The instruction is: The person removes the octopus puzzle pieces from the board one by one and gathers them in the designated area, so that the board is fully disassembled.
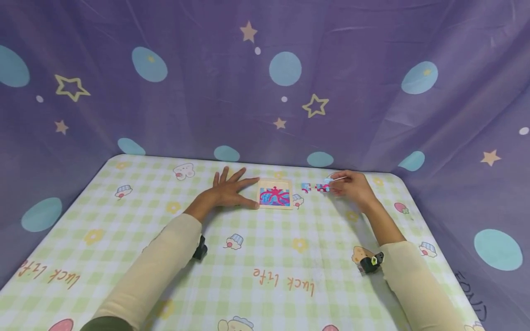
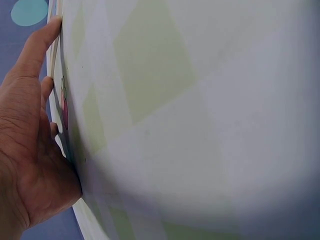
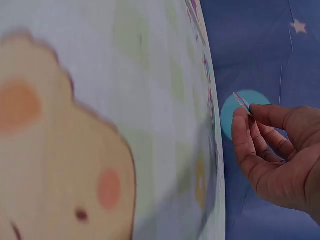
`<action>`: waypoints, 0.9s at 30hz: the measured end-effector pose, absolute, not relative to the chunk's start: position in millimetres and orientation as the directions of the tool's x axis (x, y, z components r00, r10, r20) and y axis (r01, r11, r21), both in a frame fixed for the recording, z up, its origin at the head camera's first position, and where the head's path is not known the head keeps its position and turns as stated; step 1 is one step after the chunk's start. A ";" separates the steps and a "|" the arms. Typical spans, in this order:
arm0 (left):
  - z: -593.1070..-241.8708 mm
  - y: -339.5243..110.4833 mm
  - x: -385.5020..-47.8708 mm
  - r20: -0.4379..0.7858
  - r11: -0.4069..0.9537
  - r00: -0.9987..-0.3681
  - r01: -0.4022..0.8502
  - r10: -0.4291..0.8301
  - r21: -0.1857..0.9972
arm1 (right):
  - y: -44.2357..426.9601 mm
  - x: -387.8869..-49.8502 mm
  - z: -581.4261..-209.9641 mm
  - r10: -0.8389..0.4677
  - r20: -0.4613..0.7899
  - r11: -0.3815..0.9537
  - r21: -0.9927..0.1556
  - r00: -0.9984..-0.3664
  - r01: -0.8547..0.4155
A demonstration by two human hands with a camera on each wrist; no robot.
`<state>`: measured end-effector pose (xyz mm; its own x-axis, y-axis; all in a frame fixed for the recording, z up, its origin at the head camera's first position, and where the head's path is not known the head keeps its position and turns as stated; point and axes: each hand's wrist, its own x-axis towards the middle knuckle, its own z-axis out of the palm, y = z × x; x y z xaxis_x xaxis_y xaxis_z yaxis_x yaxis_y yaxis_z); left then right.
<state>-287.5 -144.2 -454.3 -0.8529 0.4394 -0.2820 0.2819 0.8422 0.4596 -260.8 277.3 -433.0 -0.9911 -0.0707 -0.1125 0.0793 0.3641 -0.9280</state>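
Note:
A wooden jigsaw frame [image 1: 291,195] lies on the table, its lower part filled by a pink and blue picture [image 1: 275,196]; bare wood shows along the top. My left hand [image 1: 227,192] is spread beside it, thumb and index finger touching its left edge. In the left wrist view the left hand [image 2: 35,145] rests on the cloth. To the right of the frame my right hand [image 1: 352,187] pinches a puzzle piece [image 3: 242,102] between thumb and fingertips, raised off the table in the right wrist view. Loose puzzle pieces [image 1: 305,187] lie between frame and right hand.
A green and white checked cloth [image 1: 265,257] with cartoon prints covers the table. Behind and beside it hangs a purple curtain [image 1: 207,92] with stars and blue ovals. Dark wrist cameras [image 1: 371,263] sit by both sleeves.

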 end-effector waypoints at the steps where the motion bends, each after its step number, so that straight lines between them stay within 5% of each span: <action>1: -454.1 -143.7 -287.1 -0.281 0.845 -0.854 0.284 0.438 0.453 | 280.1 -262.2 -433.8 -0.059 -0.120 0.364 -0.927 -0.991 0.091; 16: -466.5 -146.8 -296.2 -0.285 0.842 -0.854 0.275 0.436 0.464 | 306.6 -274.1 -444.4 0.034 -0.241 0.413 -0.880 -0.970 0.233; 27: -452.8 -145.1 -286.3 -0.293 0.842 -0.850 0.274 0.438 0.464 | 306.6 -274.4 -452.9 0.018 -0.243 0.460 -0.859 -0.970 0.224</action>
<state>-286.3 -145.1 -452.8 -0.8499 0.4377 -0.2935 0.2736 0.8424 0.4642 -274.4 306.6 -452.9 -0.9698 0.0179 -0.2431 0.2239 0.4601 -0.8592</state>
